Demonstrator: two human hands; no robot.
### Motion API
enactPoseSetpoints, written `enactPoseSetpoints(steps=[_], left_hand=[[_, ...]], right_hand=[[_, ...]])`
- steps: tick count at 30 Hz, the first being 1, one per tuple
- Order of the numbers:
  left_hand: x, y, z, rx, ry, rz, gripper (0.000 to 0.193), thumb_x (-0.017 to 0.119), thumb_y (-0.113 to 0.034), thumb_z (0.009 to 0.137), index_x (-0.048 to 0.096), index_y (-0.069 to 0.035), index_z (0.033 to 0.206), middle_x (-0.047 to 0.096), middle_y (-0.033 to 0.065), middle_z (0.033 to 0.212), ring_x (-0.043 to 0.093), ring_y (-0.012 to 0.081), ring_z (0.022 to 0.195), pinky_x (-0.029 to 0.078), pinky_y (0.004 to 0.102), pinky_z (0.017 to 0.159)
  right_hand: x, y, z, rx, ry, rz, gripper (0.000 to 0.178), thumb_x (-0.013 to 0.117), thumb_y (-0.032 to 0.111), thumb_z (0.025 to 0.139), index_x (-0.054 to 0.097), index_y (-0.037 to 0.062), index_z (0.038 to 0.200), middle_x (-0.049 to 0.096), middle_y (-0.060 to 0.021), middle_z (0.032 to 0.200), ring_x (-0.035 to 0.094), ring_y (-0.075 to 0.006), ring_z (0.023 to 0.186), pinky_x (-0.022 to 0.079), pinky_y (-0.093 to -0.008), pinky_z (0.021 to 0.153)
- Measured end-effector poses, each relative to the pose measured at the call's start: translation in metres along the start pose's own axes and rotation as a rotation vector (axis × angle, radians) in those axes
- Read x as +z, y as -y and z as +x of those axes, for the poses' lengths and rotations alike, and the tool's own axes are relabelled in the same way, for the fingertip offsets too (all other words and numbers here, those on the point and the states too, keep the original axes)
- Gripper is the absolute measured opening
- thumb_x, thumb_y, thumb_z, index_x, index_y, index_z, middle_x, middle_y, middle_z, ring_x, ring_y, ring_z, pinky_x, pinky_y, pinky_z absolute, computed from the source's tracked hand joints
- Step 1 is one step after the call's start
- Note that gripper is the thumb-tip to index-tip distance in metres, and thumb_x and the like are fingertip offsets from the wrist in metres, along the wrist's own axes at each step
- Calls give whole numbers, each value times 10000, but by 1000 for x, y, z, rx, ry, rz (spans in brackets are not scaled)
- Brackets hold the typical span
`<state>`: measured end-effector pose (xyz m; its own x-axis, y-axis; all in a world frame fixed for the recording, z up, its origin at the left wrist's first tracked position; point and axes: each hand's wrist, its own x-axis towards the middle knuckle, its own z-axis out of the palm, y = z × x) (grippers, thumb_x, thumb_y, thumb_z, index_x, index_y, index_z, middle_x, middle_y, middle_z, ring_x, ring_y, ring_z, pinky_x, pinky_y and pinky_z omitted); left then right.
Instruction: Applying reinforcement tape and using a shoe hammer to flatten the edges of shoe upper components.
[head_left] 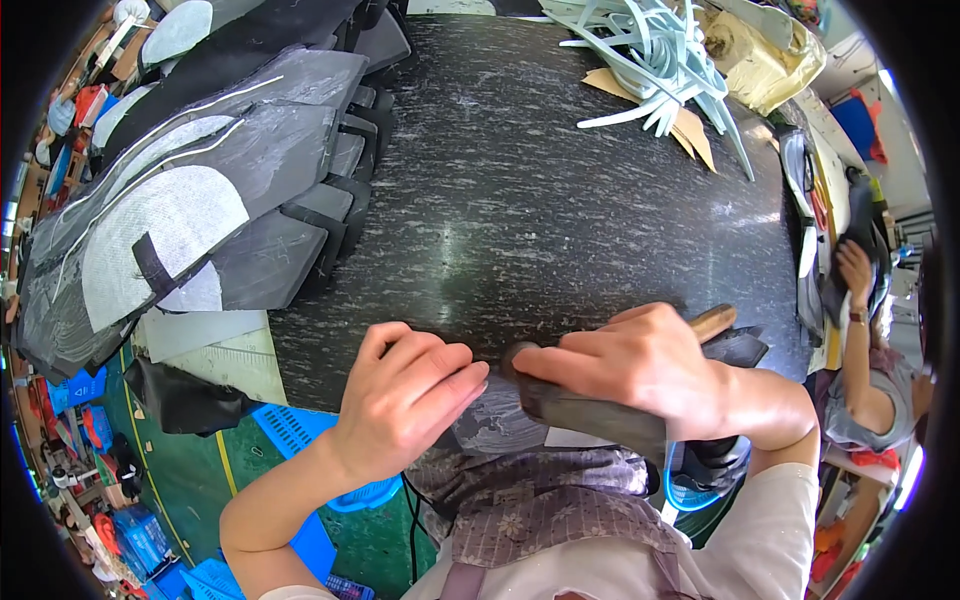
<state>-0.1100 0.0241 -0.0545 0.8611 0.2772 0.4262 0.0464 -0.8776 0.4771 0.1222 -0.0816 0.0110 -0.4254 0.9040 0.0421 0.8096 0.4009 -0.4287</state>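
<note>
My left hand (405, 400) is over the near table edge, fingers curled and fingertips pressed together. Anything between them is hidden. To its right, my right hand (645, 365) is closed on a dark brown flat piece (595, 418), slightly blurred, that hangs below the fingers. A wooden handle end (713, 323) shows just behind that hand; whether it belongs to what I hold, I cannot tell. Under the hands, at the table edge, lies a grey panel with whitish smears (500, 425). A dark piece (738, 347) rests beside my right wrist.
Overlapping grey and black panels (270, 160) with white patches cover the table's left side. Pale blue strips (655, 60) lie tangled at the far right, next to a yellowish plastic bag (765, 60). Blue baskets (290, 430) stand below the table. Another person (870, 390) works at right.
</note>
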Motion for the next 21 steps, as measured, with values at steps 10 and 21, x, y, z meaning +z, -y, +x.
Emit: enactPoseSetpoints(steps=[10, 21], left_hand=[[-9, -22, -8, 306, 238, 521, 264, 674, -56, 719, 698, 91, 937, 654, 176, 1031, 625, 267, 911, 548, 326, 772], [5, -7, -8, 131, 7, 166, 240, 708, 24, 710, 718, 37, 949, 686, 174, 1020, 655, 310, 886, 571, 384, 809]], right_hand=[[6, 0, 14, -20, -83, -22, 211, 623, 168, 817, 595, 104, 1016, 561, -25, 676, 649, -208, 551, 498, -352, 431], [15, -14, -7, -129, -347, -178, 132, 609, 168, 803, 514, 88, 759, 560, -28, 654, 639, -214, 550, 497, -351, 471]])
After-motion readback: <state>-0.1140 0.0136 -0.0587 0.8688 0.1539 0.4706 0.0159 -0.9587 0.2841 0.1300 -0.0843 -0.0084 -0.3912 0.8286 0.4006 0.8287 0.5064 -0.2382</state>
